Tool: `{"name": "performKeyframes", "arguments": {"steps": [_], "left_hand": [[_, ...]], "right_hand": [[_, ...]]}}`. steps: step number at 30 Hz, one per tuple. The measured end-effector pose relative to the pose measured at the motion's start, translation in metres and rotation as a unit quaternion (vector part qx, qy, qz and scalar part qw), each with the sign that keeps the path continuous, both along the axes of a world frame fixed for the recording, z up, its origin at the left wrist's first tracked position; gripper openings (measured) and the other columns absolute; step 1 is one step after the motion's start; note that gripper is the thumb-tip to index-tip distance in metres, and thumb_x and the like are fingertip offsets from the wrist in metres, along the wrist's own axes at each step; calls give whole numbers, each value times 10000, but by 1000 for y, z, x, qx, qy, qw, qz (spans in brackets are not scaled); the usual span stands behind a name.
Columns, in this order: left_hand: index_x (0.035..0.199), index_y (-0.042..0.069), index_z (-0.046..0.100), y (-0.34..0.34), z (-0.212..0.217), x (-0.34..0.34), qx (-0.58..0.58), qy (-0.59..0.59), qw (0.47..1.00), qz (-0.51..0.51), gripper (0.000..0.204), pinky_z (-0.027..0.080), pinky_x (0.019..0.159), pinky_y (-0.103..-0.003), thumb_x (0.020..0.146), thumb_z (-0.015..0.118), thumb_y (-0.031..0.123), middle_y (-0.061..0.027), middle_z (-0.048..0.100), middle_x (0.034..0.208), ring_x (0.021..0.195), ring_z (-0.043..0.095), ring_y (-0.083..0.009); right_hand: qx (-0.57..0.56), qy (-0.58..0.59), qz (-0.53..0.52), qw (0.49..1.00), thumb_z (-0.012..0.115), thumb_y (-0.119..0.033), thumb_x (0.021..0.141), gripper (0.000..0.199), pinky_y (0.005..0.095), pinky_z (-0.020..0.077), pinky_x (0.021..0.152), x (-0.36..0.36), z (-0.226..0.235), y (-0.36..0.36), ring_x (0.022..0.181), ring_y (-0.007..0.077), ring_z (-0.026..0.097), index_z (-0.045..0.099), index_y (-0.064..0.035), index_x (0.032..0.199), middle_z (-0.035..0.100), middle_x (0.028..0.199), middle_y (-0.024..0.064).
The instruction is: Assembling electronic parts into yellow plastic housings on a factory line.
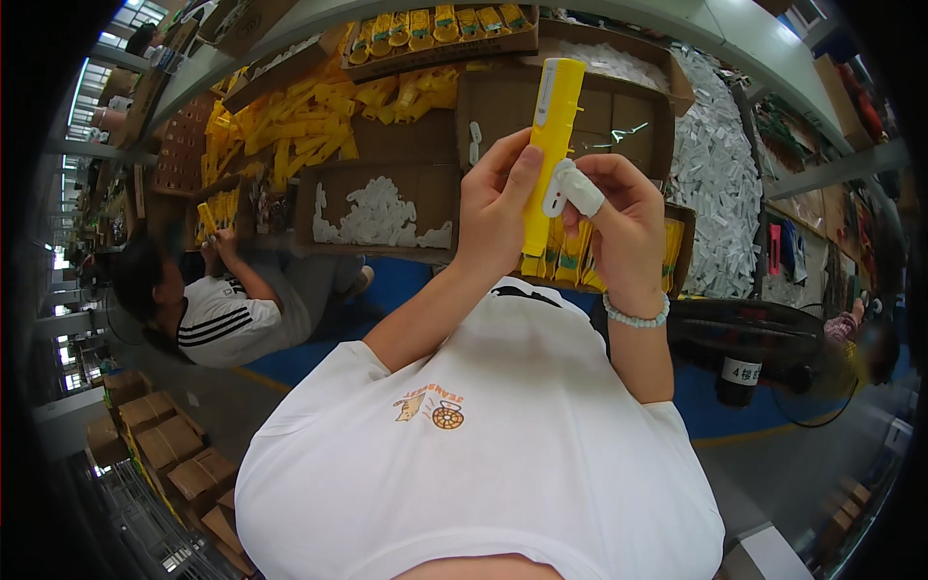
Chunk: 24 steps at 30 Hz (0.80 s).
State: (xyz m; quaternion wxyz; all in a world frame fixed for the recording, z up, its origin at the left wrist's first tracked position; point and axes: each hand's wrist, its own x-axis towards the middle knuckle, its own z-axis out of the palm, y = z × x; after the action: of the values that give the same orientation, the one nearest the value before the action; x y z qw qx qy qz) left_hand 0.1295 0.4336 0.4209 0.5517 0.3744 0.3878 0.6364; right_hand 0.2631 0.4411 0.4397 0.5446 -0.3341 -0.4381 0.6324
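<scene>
A long yellow plastic casing [558, 116] stands nearly upright in front of my chest, with small prongs along its right edge. My left hand [497, 203] is closed round its left side, thumb across the front. My right hand [626, 217] is closed at the casing's lower right side, its thumb wrapped in white. Between those fingers and the casing is a small white oval plastic part [555, 200] with dark slots. Whether this part is seated in the casing or only lies against it, I cannot tell. A beaded bracelet circles my right wrist.
Behind my hands lies an open cardboard box [503, 101]. Yellow casings [319, 121] are heaped at the back left, and a box of white parts [377, 246] sits nearer. White pieces [715, 174] pile up at the right. A co-worker [227, 309] sits at the left.
</scene>
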Motion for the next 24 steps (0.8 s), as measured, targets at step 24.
{"name": "performKeyframes", "arguments": {"steps": [24], "left_hand": [[1233, 9, 510, 32, -35, -41, -46, -290, 936, -192, 407, 480, 932, -404, 995, 432, 329, -154, 588, 1166, 1093, 574, -255]], "right_hand": [[-22, -65, 3, 998, 649, -82, 871, 317, 267, 497, 852, -13, -46, 4, 1005, 161, 614, 587, 53, 1150, 646, 1076, 107]]}}
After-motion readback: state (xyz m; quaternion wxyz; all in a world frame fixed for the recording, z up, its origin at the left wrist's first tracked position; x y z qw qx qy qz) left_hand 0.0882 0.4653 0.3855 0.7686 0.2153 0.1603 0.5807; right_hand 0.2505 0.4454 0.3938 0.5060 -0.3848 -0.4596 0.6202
